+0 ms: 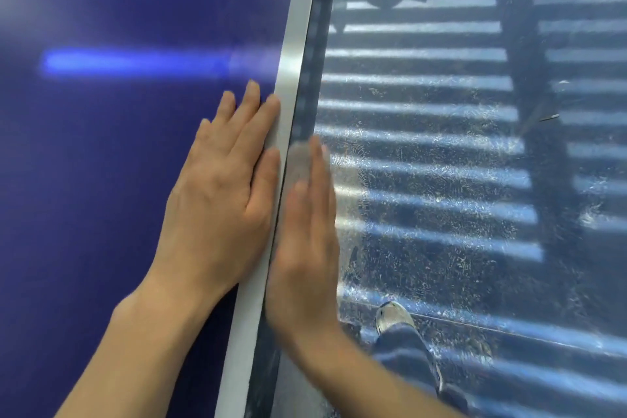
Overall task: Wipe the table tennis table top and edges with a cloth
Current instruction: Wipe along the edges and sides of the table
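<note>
- No word, brand, number or sign can be read anywhere in the head view.
- The dark side edge of the blue table tennis table (310, 78), just beside its white border line (298, 27), carries a faint column of pale marks that may be lettering; they are too blurred to make out.
- The blue table top surface (118, 146) bears no print, only light streaks.
- The scuffed blue floor (441, 180) shows pale stripes of light and no writing.
</note>
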